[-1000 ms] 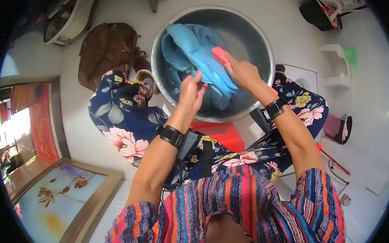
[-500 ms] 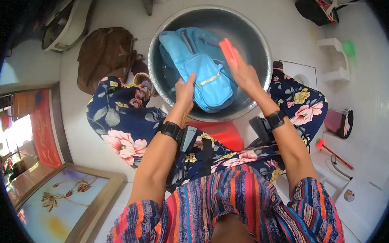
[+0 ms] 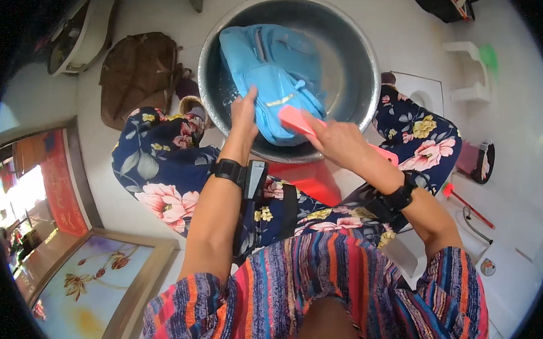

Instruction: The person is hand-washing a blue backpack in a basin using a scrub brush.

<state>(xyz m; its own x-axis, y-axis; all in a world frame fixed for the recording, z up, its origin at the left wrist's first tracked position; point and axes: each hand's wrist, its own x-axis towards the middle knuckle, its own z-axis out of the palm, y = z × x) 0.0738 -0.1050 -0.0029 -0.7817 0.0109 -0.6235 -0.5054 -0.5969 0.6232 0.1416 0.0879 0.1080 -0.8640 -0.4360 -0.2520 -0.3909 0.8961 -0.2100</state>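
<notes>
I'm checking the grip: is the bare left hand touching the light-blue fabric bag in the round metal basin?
Touching: the head view shows the left hand holding the bag by its edge, thumb on top.

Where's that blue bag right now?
In the head view, the blue bag lies in the metal basin at upper centre, with the left hand at its left edge and the pink tool near its lower right.

You're in a top striped red, orange, blue and purple with loose short sleeves, navy pants in a pink-and-yellow floral print, plus black wristbands left and right, grey box beside the left one.
</notes>
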